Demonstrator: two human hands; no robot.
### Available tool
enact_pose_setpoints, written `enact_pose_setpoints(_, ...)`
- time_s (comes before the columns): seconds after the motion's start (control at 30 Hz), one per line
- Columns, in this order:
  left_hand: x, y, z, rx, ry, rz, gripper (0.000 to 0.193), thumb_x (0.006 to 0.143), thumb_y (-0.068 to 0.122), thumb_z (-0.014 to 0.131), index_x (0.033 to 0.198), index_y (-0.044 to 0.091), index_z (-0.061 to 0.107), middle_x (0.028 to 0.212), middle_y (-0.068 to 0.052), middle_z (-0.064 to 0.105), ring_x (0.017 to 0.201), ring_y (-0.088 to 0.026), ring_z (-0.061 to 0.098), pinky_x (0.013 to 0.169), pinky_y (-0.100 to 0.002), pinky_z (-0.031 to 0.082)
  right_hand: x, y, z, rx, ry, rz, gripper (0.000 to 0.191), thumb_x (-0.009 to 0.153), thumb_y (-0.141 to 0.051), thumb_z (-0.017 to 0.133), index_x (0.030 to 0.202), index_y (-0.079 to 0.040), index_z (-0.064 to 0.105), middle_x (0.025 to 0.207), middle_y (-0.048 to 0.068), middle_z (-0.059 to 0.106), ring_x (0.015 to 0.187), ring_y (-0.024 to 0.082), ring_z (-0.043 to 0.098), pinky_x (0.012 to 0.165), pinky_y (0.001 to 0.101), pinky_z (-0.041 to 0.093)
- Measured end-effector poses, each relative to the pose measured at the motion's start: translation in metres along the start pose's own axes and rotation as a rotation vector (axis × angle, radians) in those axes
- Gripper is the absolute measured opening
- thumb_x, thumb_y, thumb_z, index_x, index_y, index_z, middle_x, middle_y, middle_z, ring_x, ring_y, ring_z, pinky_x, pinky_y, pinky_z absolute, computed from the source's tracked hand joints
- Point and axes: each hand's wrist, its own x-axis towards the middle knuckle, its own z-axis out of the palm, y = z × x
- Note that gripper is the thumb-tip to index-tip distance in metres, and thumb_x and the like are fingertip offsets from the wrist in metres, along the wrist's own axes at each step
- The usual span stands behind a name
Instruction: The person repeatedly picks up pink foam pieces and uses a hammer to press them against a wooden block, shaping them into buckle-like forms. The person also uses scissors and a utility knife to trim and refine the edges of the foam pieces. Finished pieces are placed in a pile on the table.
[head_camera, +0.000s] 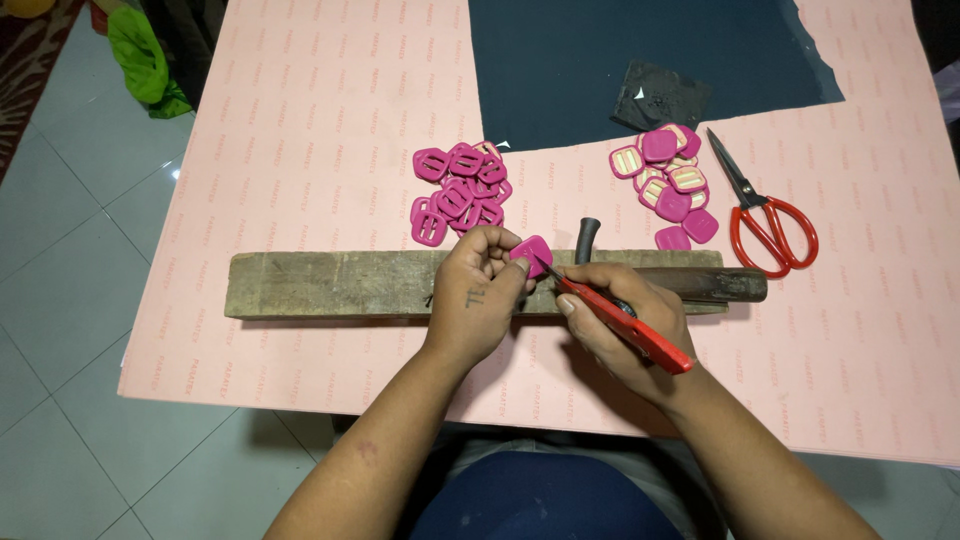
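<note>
A pink buckle (531, 254) is pinched in the left hand (480, 290); a red knife (625, 325) is gripped in the right hand (625, 325), at 3 o'clock of it.

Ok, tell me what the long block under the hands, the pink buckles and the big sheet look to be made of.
The long block looks like rough, unfinished wood: brown, worn, with grain and chipped edges. The pink buckles seem to be moulded plastic, smooth with a slight sheen and uniform shapes. The big sheet is pale pink, matte and flat, probably paper or thin foam; the view leaves that open.
</note>
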Motion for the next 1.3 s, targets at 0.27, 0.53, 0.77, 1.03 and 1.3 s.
enact_pose_setpoints(0.27,0.001,0.000,-0.003,-0.006,-0.050,0.015,0.012,0.095,0.000,0.060,0.107,-0.001,0.062,0.086,-0.004,0.068,0.073,-0.006,0.063,0.065,-0.022,0.053,0.008,-0.002,0.004,0.011,-0.002,-0.083,0.030,0.093,-0.016,0.074,0.118,0.000,0.068,0.098,0.012,0.075,0.082,0.017,0.075,0.073,0.0294,0.059)
enact_pose_setpoints(0.53,0.000,0.002,-0.005,0.045,-0.071,0.029,0.015,0.092,-0.001,0.059,0.106,-0.001,0.065,0.085,-0.002,0.068,0.074,-0.006,0.064,0.066,-0.022,0.055,0.014,-0.004,0.008,-0.007,-0.006,-0.062,0.029,0.094,-0.017,0.073,0.116,0.001,0.067,0.098,0.012,0.076,0.083,0.020,0.077,0.073,0.0308,0.060)
enact_pose_setpoints(0.77,-0.001,-0.002,0.001,0.016,-0.001,0.080,0.010,0.095,0.001,0.064,0.105,-0.003,0.063,0.084,-0.004,0.069,0.073,-0.006,0.064,0.066,-0.022,0.054,0.006,-0.014,0.005,-0.076,0.035,-0.150,0.027,0.094,-0.015,0.073,0.115,0.001,0.066,0.096,0.013,0.074,0.081,0.021,0.075,0.072,0.0316,0.059)
enact_pose_setpoints(1.03,0.000,-0.002,0.002,0.020,0.026,0.034,0.013,0.095,0.003,0.065,0.107,-0.002,0.062,0.084,-0.004,0.070,0.072,-0.006,0.065,0.064,-0.021,0.053,-0.003,-0.011,0.002,-0.040,0.031,-0.057,0.030,0.091,-0.016,0.074,0.115,0.001,0.067,0.093,0.010,0.076,0.077,0.016,0.075,0.069,0.0285,0.058)
enact_pose_setpoints(1.3,-0.001,-0.001,0.000,0.037,-0.006,0.049,0.012,0.095,0.004,0.067,0.104,-0.002,0.062,0.081,-0.004,0.068,0.070,-0.006,0.061,0.062,-0.021,0.051,-0.003,-0.005,0.013,-0.002,0.066,-0.052,0.030,0.093,-0.016,0.074,0.116,0.000,0.065,0.095,0.010,0.076,0.082,0.016,0.076,0.073,0.0283,0.060)
